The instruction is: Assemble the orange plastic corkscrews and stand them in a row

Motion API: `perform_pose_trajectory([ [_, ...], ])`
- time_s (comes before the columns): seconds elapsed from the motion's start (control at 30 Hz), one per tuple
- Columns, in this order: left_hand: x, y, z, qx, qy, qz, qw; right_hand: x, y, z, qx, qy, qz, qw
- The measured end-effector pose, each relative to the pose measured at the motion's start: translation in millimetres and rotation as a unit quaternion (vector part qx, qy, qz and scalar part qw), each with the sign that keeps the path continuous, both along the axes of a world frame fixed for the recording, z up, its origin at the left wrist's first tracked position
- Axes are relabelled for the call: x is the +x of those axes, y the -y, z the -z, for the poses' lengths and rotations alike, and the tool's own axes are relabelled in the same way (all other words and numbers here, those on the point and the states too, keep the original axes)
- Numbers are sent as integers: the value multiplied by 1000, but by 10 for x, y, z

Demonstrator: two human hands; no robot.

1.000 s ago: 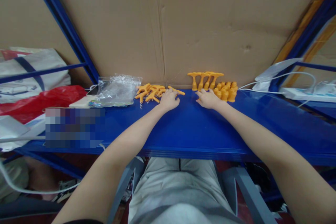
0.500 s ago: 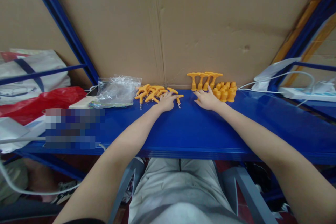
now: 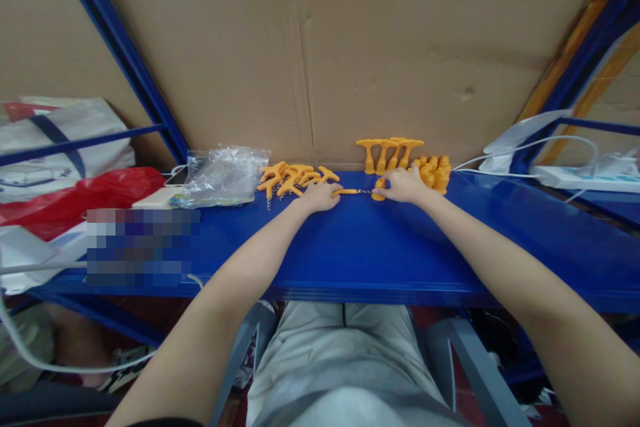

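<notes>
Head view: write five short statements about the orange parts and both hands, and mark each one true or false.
1. The left hand holds an orange corkscrew piece lying sideways above the blue shelf. True.
2. The right hand holds a small orange cap at the tip of that piece. True.
3. The upright T-shaped pieces stand on the left, beside the plastic bag. False: they stand on the right, next to the cluster of caps; the loose pile of corkscrew pieces lies beside the clear plastic bag.
4. The red bag lies at the right end of the shelf. False: it is at the left.
5. Brown cardboard backs the shelf. True.
</notes>
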State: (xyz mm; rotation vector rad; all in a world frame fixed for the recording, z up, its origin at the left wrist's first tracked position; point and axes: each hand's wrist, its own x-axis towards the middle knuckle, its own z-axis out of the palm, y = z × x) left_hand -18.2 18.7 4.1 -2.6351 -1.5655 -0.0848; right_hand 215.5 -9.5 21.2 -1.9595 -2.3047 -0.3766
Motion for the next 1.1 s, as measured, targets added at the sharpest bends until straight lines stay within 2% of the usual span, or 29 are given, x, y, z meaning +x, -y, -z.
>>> perform_pose_trajectory([
  [0.13,-8,-37,14,-17,29,-9,999,21,-51,46,-2,-19,-20,1000],
  [0.3,-52,-89,83,28,98,-15,995,12,-47,71,82,-4,-40,996],
  [0.43,-69,-117,117,36,126,-17,991,7,-21,75,107,29,-57,992],
  [0.67,-62,-109,120,40,127,-25,991,-15,-15,77,104,18,-96,990],
  [1.1,-14,54,-21,70,89,-86,990,10,-43,106,114,-11,-132,985],
])
